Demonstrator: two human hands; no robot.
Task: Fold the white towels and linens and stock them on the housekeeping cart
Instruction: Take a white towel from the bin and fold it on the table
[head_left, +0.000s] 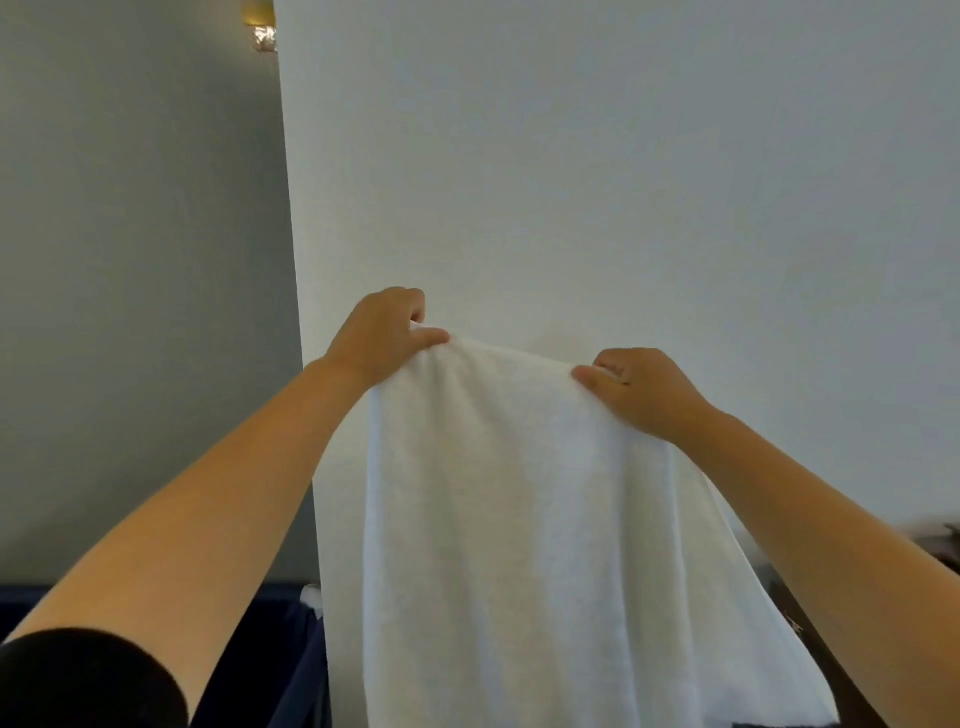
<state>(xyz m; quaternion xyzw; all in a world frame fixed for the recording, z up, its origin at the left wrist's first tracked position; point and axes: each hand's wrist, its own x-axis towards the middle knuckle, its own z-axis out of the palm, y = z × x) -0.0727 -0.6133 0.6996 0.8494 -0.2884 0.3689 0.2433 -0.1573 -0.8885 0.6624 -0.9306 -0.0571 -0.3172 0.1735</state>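
A white towel (519, 519) hangs in the air in front of me, held up by its top edge against a pale wall. My left hand (384, 338) pinches the upper left corner between thumb and curled fingers. My right hand (639, 389) pinches the upper right corner, a little lower than the left. The top edge sags slightly between the two hands. The towel's lower end runs out of the frame at the bottom.
A dark blue fabric bin (270, 654) with a bit of white cloth (311, 597) at its rim sits at the lower left. A dark brown surface (930, 556) shows at the right edge. A white wall corner (296, 260) stands straight ahead.
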